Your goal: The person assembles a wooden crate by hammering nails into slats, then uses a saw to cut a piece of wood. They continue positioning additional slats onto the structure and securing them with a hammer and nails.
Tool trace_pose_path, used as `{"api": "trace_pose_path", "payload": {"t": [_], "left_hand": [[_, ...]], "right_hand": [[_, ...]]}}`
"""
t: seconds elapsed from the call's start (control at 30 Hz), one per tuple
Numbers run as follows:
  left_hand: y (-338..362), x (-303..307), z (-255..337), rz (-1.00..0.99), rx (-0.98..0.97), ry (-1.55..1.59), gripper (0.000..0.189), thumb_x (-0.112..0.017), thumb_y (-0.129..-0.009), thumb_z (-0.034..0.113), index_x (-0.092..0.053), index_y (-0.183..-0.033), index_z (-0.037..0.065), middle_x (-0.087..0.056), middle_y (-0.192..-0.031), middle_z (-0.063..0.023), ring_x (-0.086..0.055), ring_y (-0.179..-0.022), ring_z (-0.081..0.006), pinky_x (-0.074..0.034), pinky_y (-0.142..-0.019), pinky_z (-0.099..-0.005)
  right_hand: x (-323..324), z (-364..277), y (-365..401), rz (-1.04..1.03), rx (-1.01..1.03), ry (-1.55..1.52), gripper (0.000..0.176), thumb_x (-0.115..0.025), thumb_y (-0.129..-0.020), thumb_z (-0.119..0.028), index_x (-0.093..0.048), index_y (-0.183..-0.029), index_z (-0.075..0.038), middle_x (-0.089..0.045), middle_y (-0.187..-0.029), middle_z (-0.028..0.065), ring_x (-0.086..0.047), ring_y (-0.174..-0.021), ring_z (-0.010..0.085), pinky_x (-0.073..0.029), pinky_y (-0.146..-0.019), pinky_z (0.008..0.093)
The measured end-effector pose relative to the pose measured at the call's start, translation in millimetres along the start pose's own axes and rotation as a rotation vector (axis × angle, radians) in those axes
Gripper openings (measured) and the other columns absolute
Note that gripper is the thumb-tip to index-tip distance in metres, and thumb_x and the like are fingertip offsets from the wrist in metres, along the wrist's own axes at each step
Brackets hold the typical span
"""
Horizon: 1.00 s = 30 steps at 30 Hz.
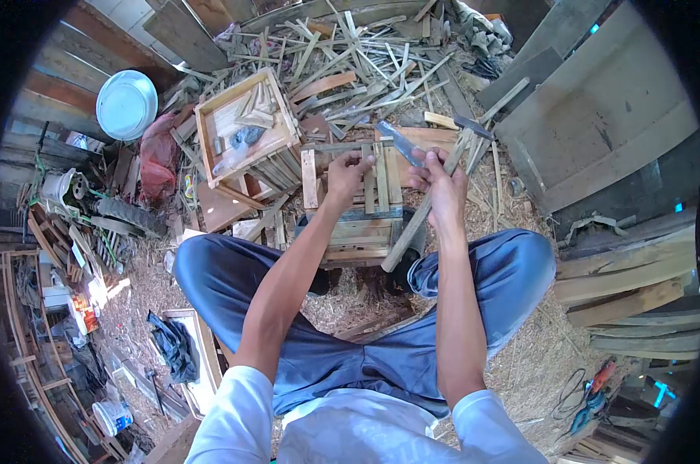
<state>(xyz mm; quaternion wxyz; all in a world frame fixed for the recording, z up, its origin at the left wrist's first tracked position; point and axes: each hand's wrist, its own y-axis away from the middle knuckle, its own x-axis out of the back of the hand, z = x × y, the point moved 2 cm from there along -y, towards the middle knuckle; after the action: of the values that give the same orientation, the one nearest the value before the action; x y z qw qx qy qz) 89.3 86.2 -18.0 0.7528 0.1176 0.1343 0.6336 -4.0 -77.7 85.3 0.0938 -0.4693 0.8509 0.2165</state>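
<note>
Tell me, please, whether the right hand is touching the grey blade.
Touching: the head view shows the right hand gripping the grey blade by one end.

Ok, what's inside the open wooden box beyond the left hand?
Loose wood offcuts and a grey bundle lie in the wooden box; what is beneath them is covered.
</note>
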Motion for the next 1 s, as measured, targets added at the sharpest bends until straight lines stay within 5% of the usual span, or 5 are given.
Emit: {"api": "trace_pose_path", "payload": {"t": [0.23,0.4,1.0], "left_hand": [[-17,-5,-3,0.005,-0.054,0.038,0.028,-0.077,-0.081,0.015,-0.07,-0.1,-0.005,-0.069,-0.085,-0.0064,-0.061,-0.075,-0.011,-0.05,-0.068,-0.0258],[-14,-7,0,0.005,-0.033,0.045,0.028,-0.078,-0.081,0.014,-0.07,-0.1,-0.005,-0.069,-0.086,-0.0067,-0.062,-0.075,-0.0118,-0.05,-0.068,-0.0262],[-3,-7,16,-0.031,0.06,0.059,0.029,-0.076,-0.082,0.01,-0.067,-0.103,-0.006,-0.069,-0.092,-0.0097,-0.066,-0.076,-0.0155,-0.057,-0.066,-0.0293]], "right_hand": [[-3,2,1,0.013,-0.011,0.052,0.022,-0.056,-0.098,-0.017,-0.056,-0.114,-0.002,-0.068,-0.105,0.0117,-0.066,-0.076,0.0154,-0.056,-0.06,0.0267],[-4,0,1,0.039,0.0,0.039,0.021,-0.056,-0.098,-0.015,-0.059,-0.112,0.0,-0.069,-0.1,0.0117,-0.067,-0.068,0.0162,-0.056,-0.053,0.0255],[-3,-3,3,0.019,-0.014,0.098,0.021,-0.057,-0.097,-0.016,-0.059,-0.111,0.0,-0.069,-0.1,0.0111,-0.065,-0.075,0.015,-0.054,-0.059,0.0263]]}}
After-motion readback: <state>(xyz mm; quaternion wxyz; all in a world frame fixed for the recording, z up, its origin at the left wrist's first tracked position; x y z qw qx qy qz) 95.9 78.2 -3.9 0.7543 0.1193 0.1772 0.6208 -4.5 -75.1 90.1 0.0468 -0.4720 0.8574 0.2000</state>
